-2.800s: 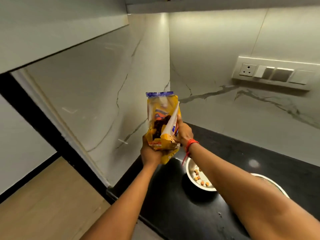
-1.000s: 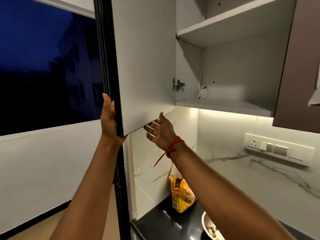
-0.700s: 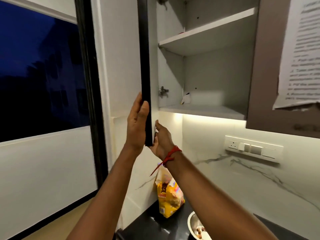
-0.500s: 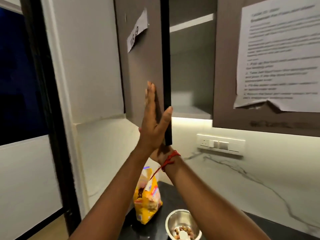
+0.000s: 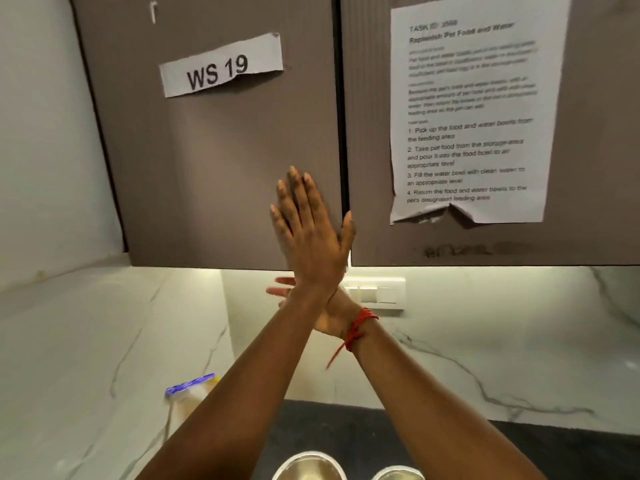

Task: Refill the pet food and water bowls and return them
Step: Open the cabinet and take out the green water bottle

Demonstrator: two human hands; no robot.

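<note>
Left forearm hides most of the food bag (image 5: 190,389); bowls (image 5: 308,467) cropped.

A torn paper strip (image 5: 221,65) on the left cabinet door (image 5: 214,161) reads "WS 19". The sheet (image 5: 471,112) on the right door (image 5: 595,133) is headed "TASK ID", listing steps 1–4 about food and water bowls.

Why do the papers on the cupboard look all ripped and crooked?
The "WS 19" label is stuck on tilted, with a ragged bottom edge. The instruction sheet on the right door has a torn notch along its bottom. Nothing looks spilled, and both cupboard doors look shut, with the left hand flat against one.
</note>
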